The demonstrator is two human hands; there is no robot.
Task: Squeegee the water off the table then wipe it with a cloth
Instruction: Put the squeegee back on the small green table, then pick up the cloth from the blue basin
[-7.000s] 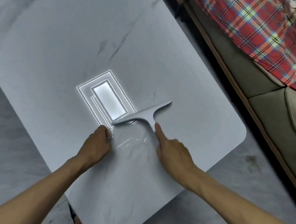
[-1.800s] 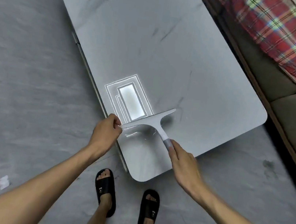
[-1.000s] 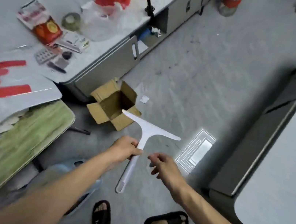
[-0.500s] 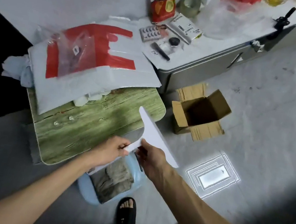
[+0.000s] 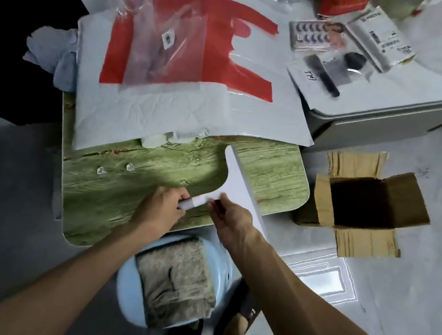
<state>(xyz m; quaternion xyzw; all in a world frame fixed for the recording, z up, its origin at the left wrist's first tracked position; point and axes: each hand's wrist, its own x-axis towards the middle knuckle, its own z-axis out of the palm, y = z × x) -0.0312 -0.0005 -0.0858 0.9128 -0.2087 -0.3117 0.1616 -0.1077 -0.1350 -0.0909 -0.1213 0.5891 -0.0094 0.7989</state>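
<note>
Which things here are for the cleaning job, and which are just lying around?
For the job:
- white squeegee, held by the left hand, right hand at its handle
- beige cloth on the blue stool

Just lying around:
- red and white bag
- open cardboard box
- eyelash pack
- green wooden table

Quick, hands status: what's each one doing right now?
Left hand: closed on the squeegee handle.
Right hand: fingers at the handle, grip cannot be told.
</note>
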